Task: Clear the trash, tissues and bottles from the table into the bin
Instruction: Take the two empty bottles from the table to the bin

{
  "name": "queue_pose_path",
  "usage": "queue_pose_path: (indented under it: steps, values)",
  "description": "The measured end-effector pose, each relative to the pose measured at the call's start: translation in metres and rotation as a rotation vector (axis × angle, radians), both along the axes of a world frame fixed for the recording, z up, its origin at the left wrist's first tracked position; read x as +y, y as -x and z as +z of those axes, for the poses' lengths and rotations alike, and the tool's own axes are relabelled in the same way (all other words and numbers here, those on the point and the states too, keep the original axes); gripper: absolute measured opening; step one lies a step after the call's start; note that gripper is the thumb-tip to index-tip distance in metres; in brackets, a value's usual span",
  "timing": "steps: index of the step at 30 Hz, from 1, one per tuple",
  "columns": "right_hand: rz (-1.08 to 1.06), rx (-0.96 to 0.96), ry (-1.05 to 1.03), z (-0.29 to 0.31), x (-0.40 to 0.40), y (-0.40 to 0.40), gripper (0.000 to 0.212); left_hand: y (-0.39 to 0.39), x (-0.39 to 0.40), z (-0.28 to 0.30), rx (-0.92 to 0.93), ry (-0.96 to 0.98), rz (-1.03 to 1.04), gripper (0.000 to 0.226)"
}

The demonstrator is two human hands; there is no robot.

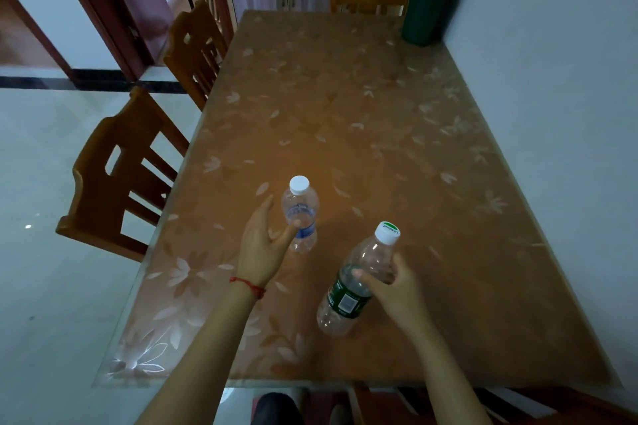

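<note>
Head view: two bottles on the go. The right hand [393, 286] has its fingers and thumb curled round the green bottle [355, 281], gripping just above the label; the bottle is tilted, cap leaning away, and it looks lifted off the table [431, 148], though whether its base touches the top is hard to judge. The left hand [264, 240] is at the blue bottle [300, 216], which stands upright near the table's middle. Fingers are spread and relaxed, thumb tip touching the bottle's side, no grasp closed yet.

So the step in hand is the bottle pickup. The next move calls for the left fingers to wrap the blue bottle, then for both to go to the bin [426, 7], well apart at the far corner by the wall.

Hard to make out: the bin's opening, lost in its dark liner. No tissues show in this dim frame. The left hand's fingertips are foreshortened.
</note>
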State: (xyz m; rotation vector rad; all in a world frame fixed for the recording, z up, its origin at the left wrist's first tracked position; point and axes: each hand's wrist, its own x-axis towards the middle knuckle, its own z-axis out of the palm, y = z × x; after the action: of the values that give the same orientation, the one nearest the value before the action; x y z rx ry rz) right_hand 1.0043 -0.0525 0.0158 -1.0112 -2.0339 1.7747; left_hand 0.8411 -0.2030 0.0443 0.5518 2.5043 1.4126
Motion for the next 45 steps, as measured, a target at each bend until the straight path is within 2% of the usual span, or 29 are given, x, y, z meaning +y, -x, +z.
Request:
queue_pose_path:
  steps: [6,13,20,25,28,34,39,42,45]
  values:
    - [-0.016,-0.003,0.039,-0.003,0.003,-0.019,0.04,0.02,0.033,-0.005,-0.113,-0.076,0.014,0.085]
    - [-0.023,-0.009,0.048,-0.004,0.006,-0.032,0.04,0.023,0.039,-0.016,-0.073,-0.11,0.061,0.068]
    - [0.036,0.034,0.051,0.002,0.002,-0.026,0.041,0.017,0.005,-0.019,-0.125,-0.123,0.09,0.067]
    - [0.098,0.053,0.069,0.006,-0.004,-0.018,0.04,0.004,-0.035,-0.012,-0.152,-0.158,0.169,0.043]
    - [0.179,0.053,0.088,0.008,-0.01,-0.014,0.043,-0.01,-0.064,-0.004,-0.209,-0.183,0.205,0.031]
    - [0.38,0.049,0.118,0.011,-0.029,-0.004,0.046,-0.053,-0.128,0.005,-0.17,-0.121,0.325,0.035]
    - [0.578,0.033,0.131,0.011,-0.052,0.008,0.043,-0.095,-0.174,0.001,-0.203,-0.204,0.535,0.035]
    - [0.656,0.012,0.13,0.013,-0.072,0.015,0.038,-0.115,-0.201,0.0,-0.234,-0.241,0.624,0.023]
    - [0.74,-0.001,0.117,0.016,-0.094,0.021,0.036,-0.131,-0.227,0.001,-0.246,-0.292,0.705,0.023]
